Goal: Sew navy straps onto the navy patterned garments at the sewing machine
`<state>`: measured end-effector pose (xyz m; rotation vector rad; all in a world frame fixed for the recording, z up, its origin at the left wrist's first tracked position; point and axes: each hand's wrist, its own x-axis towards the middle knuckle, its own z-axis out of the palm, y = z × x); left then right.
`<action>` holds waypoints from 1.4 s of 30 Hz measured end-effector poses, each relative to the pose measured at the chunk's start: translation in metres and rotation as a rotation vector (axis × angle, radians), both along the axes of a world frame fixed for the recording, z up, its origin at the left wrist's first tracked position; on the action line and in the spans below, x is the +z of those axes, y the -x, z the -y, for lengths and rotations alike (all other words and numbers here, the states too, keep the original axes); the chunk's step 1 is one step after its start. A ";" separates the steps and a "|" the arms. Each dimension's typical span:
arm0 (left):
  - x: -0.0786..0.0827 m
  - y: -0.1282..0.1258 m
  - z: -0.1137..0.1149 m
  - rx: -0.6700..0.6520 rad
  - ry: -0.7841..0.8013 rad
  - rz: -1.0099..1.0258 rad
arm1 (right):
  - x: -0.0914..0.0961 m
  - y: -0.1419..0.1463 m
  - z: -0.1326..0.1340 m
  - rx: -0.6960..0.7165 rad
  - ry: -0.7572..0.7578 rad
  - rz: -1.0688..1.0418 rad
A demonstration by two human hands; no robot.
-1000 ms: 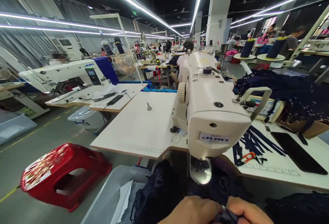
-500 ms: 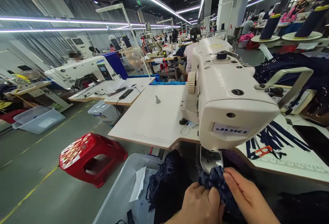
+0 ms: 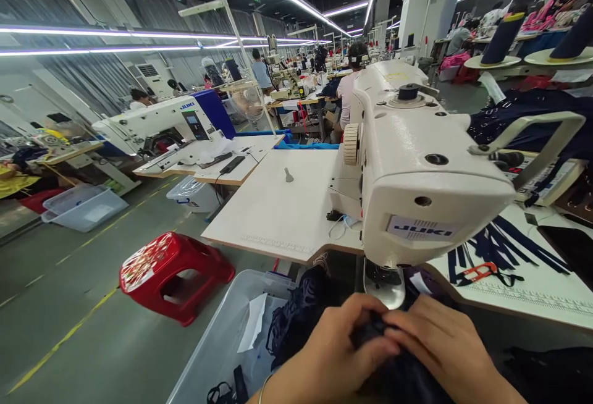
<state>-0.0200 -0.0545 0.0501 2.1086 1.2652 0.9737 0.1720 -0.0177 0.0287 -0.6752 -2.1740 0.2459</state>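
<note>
Both hands grip a dark navy garment (image 3: pixel 393 374) just in front of the sewing machine (image 3: pixel 430 163). My left hand (image 3: pixel 331 345) curls over the cloth, thumb and fingers closed on its upper edge. From the other side, my right hand (image 3: pixel 445 339) presses its fingers together on the same fabric, its fingertips close to the left thumb. Right behind the fingers is the machine's metal sewing bed end (image 3: pixel 385 286); whether the cloth touches it is hidden by my hands. Much of the garment lies in shadow below.
A clear plastic bin (image 3: pixel 217 330) with dark garments (image 3: pixel 296 308) stands at lower left, beside a red stool (image 3: pixel 176 274). On the right tabletop lie navy strips (image 3: pixel 504 246), orange-handled thread snips (image 3: pixel 479 273) and a black phone (image 3: pixel 567 249). A small metal piece (image 3: pixel 288 175) rests on the left tabletop.
My left hand has risen and turned over the cloth, and my right hand has moved in closer to it. The bunched patterned fabric is now mostly covered. The camera view has shifted slightly.
</note>
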 end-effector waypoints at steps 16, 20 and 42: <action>-0.040 -0.020 -0.015 0.158 -0.496 -0.659 | -0.039 -0.008 -0.034 -0.405 0.806 -0.235; -0.040 -0.026 -0.018 0.217 -0.479 -0.691 | -0.040 -0.007 -0.042 -0.554 0.792 -0.157; -0.035 -0.031 -0.021 0.273 -0.538 -0.669 | -0.044 -0.009 -0.045 -0.552 0.863 -0.126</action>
